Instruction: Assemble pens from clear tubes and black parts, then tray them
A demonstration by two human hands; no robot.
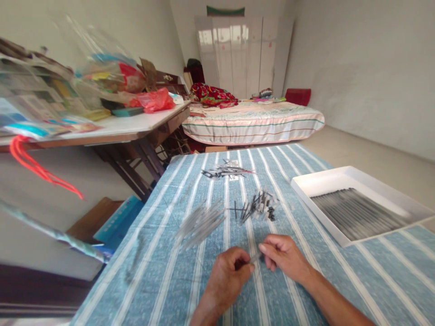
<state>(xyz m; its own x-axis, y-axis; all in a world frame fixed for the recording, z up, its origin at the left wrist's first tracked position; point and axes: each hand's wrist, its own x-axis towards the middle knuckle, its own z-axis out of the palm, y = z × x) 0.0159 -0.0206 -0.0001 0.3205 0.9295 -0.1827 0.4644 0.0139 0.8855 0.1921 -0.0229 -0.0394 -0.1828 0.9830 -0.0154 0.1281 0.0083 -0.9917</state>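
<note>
Box (329, 181) — white, open, dark rods (356, 215) inside

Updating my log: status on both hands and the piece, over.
Left hand pinching slim piece, blurred. Right hand at its other end, grip unclear. Pile of small parts beyond; nothing seen blocking.

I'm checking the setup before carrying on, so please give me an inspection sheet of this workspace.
Surface: striped blue-and-white cloth, lightly creased at left.
Job's things: loose pale tubes, a pile of small dark and white parts, thin dark sticks farther off; at right, a white box holding a row of dark rods.
Clutter: bags, including a red bag, on the side table.
Grips: left grip pinches a small grey piece; right grip is at its other end, contact too blurred to confirm.
Cables: nothing seen; a red cord hangs at left.
Surroundings: bed, wardrobe beyond.
</note>
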